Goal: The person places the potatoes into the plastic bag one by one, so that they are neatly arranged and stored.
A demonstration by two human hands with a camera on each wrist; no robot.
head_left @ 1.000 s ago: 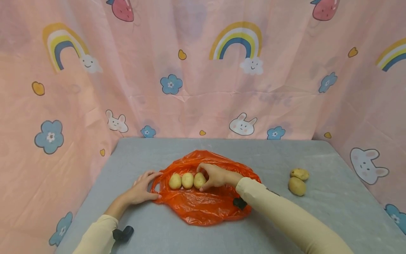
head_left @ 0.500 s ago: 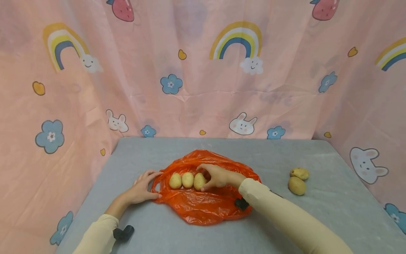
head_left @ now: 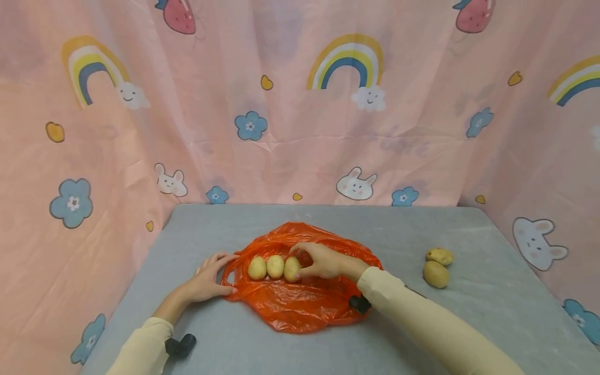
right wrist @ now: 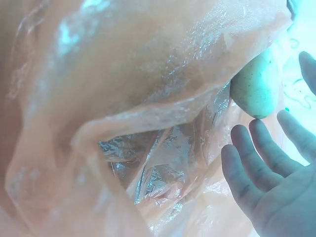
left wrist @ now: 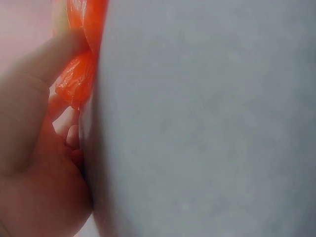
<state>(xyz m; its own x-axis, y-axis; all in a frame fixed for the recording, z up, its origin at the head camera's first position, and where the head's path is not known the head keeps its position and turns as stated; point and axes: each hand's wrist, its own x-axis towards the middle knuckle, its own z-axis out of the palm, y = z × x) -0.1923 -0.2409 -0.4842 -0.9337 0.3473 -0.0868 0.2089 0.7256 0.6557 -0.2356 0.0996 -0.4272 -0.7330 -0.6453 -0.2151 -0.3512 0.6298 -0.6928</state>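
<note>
An orange plastic bag (head_left: 300,310) lies spread on the table, with three potatoes in a row on it: a left potato (head_left: 257,268), a middle potato (head_left: 275,266) and a right potato (head_left: 292,269). My right hand (head_left: 321,261) is at the right potato, thumb and fingers spread about its right side. In the right wrist view the fingers look loosely extended beside a potato (right wrist: 256,89), with a small gap showing. My left hand (head_left: 204,280) rests at the bag's left end, thumb and fingers spread apart and touching its edges. In the left wrist view the thumb lies against the orange plastic (left wrist: 76,79).
Two more potatoes, an upper one (head_left: 439,255) and a lower one (head_left: 436,274), lie together on the grey table (head_left: 375,224) to the right of the bag. A pink patterned curtain (head_left: 300,130) hangs behind and at both sides.
My right hand has eased slightly right, away from the right potato. The left hand and the potatoes keep their places; the head view has shifted a little.
</note>
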